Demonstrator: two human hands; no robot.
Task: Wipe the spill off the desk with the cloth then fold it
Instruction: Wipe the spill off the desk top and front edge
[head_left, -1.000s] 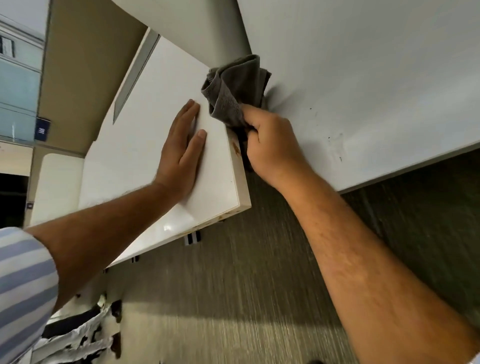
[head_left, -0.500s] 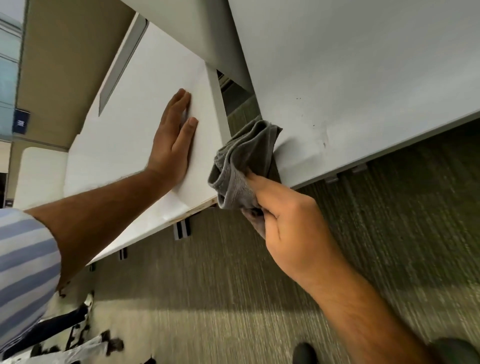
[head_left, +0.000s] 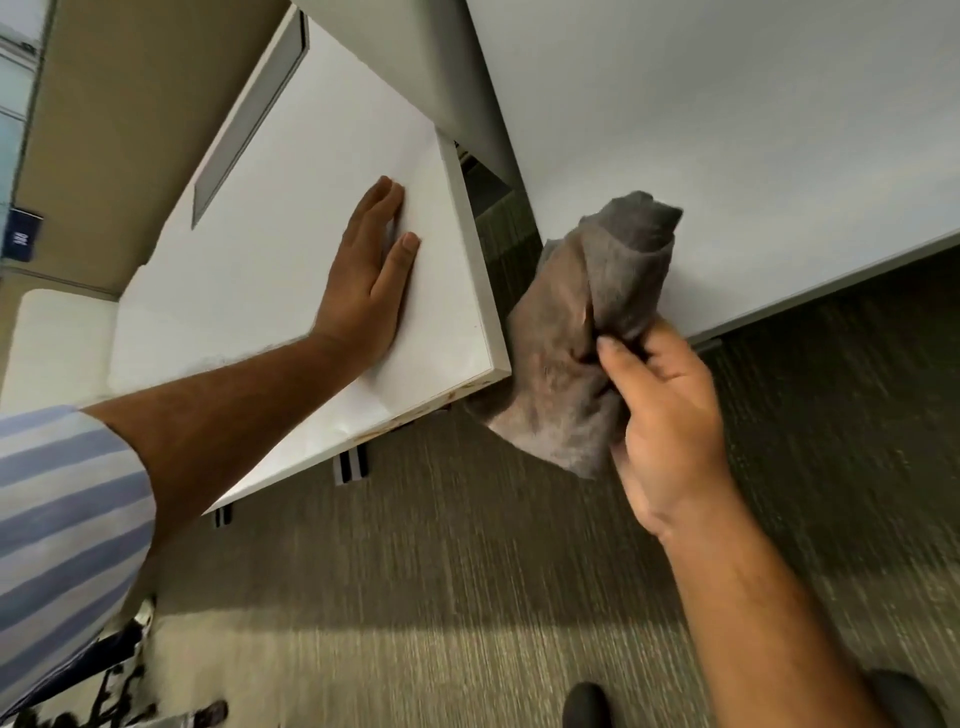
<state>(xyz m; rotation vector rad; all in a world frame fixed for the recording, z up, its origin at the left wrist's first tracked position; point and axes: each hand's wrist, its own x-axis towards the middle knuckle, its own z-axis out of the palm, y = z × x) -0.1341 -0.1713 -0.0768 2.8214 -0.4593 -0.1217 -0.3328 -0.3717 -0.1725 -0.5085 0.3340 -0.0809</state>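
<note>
The cloth (head_left: 582, 332) hangs bunched in our right hand (head_left: 670, 421), grip closed on its folds, off the table (head_left: 291, 270) and over the carpet (head_left: 467, 597) between two white tabletops. A moment ago it pressed at the corner edge; now it has come away, so we judge wiping done and folding next. Farther left, our left hand (head_left: 363, 280) lies flat and open. One cloth, two hands.

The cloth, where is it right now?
In the head view, the grey cloth is bunched in the right hand, right of centre, off the desk corner where the left hand rests flat.
</note>
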